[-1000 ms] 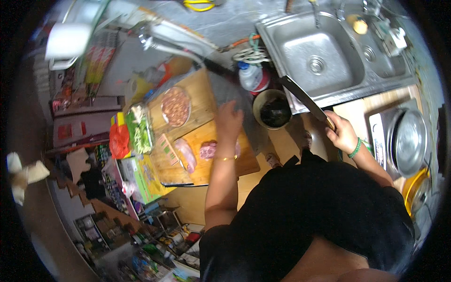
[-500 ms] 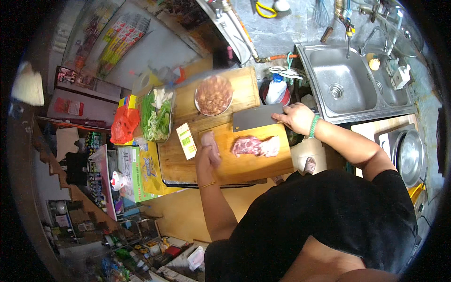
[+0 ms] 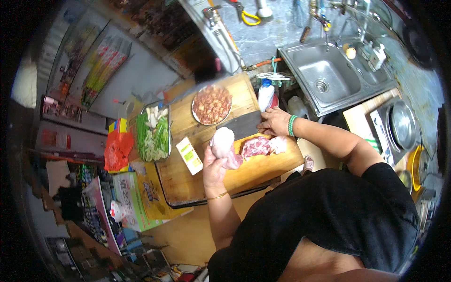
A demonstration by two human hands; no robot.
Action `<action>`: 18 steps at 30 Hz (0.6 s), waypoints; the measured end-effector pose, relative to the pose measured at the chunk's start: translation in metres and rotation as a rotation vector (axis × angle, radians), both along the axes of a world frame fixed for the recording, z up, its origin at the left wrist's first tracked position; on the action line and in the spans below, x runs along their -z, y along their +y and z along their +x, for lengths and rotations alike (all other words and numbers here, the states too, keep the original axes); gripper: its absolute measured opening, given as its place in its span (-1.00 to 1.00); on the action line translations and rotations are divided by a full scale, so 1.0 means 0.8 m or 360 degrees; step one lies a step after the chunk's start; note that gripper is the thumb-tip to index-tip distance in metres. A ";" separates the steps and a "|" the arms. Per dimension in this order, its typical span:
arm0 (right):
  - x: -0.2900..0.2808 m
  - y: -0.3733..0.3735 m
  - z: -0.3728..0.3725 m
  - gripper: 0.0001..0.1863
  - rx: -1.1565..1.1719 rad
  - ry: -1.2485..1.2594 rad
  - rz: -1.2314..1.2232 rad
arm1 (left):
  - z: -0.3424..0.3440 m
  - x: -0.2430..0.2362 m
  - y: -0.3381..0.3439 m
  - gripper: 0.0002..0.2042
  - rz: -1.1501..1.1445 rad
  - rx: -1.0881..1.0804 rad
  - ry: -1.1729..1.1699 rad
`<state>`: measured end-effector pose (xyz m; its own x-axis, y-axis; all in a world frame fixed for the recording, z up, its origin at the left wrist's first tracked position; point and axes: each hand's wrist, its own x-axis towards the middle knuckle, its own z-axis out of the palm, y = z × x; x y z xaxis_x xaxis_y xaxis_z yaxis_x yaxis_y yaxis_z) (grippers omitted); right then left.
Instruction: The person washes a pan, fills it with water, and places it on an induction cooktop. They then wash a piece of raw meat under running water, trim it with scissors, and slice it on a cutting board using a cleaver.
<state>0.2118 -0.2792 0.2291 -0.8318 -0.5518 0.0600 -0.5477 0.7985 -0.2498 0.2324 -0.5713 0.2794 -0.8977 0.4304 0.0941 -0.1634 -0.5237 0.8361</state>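
Observation:
My left hand is closed around a pale piece of raw meat, lifted above the wooden cutting board; the lower end of the piece droops past my fingers. My right hand is wrapped round the handle end of a dark cleaver, whose wide blade lies across the far side of the board. Between the blade and my body rests a second, redder slab of raw meat. Beyond the cleaver, chopped meat fills a round dish.
Left of the board lies a flat white-and-green rectangle, perhaps a lit phone. Behind it are a container of cut green vegetables and a red plastic bag. A white bottle with a blue cap and a steel sink are at the right.
My left hand has raised the pale meat and turned it, moving slightly right. The cleaver and right hand stay together on the board. The whole view has shifted and tilted.

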 end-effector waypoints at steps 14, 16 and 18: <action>-0.131 0.091 0.127 -0.77 0.0546 -0.0496 -0.1906 | 0.025 -0.018 0.190 -0.45 -0.0365 0.0660 0.0162; -0.123 0.129 0.150 -0.78 0.0631 -0.0808 -0.2220 | 0.036 -0.015 0.229 -0.45 -0.0236 0.0744 0.0131; -0.113 0.174 0.176 -0.77 0.0637 -0.0951 -0.2452 | 0.046 -0.012 0.274 -0.44 -0.0222 0.0921 -0.0006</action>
